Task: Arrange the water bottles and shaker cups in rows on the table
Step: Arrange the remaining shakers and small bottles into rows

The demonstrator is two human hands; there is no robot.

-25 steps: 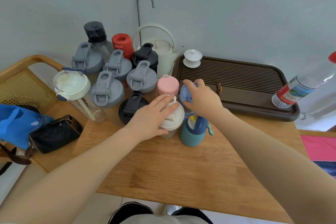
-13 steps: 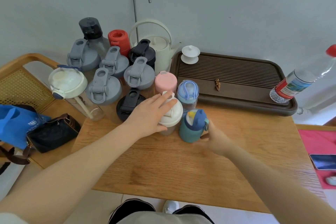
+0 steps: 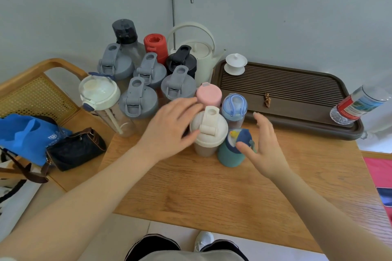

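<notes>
The right hand [image 3: 263,146] has let go of the teal bottle [image 3: 231,152], now standing beside the cream shaker [image 3: 209,133] that the open left hand [image 3: 171,125] steadies, so the front row is filling.

The bottles and shaker cups [image 3: 209,131] are clustered on the counter [image 3: 212,193], left of the tray [image 3: 297,116]. A kettle [image 3: 199,57] is set behind them.

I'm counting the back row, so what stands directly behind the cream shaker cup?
Behind the cream shaker cup stand the pink-lidded bottle and, to its right, the light-blue-lidded bottle. Their lower bodies are hidden by the cup, and the left hand covers the spot left of it.
</notes>
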